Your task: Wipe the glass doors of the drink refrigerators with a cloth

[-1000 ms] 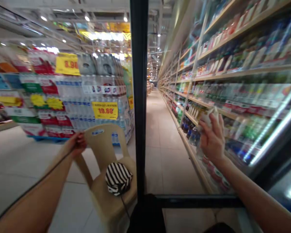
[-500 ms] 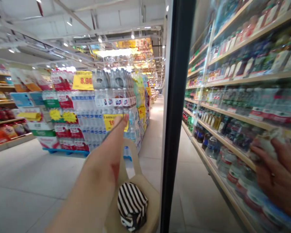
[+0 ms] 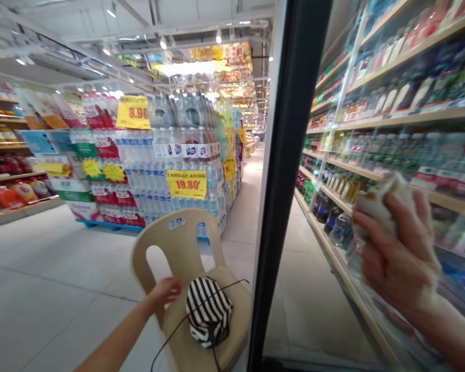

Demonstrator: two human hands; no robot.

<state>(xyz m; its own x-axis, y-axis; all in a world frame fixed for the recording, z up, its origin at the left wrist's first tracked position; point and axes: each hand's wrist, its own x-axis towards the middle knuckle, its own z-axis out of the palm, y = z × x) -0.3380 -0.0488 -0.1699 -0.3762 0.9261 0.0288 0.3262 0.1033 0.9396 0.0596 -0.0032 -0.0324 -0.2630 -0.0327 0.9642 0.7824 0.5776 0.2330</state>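
Observation:
My right hand (image 3: pixel 401 258) is closed on a crumpled white cloth (image 3: pixel 377 201) and presses it against the glass of a cooler door (image 3: pixel 325 289). The door's black frame (image 3: pixel 290 170) runs top to bottom through the middle of the view. My left hand (image 3: pixel 165 292) reaches down with curled fingers onto the left edge of a beige plastic chair (image 3: pixel 186 243), where seat and backrest meet. On the seat, right beside that hand, lies a black-and-white striped pouch (image 3: pixel 209 310) with a thin black cord.
Through the glass I see long shelves of bottled drinks (image 3: pixel 375 150) along the right of the aisle. A pallet stack of water bottles (image 3: pixel 178 155) with yellow price signs stands behind the chair. More shelves (image 3: pixel 8 175) line the far left. Pale tiled floor (image 3: pixel 54 279) lies between.
My left hand has dropped from pointing out past the chair's backrest down to the seat edge. My right hand with the cloth has moved up and left on the glass.

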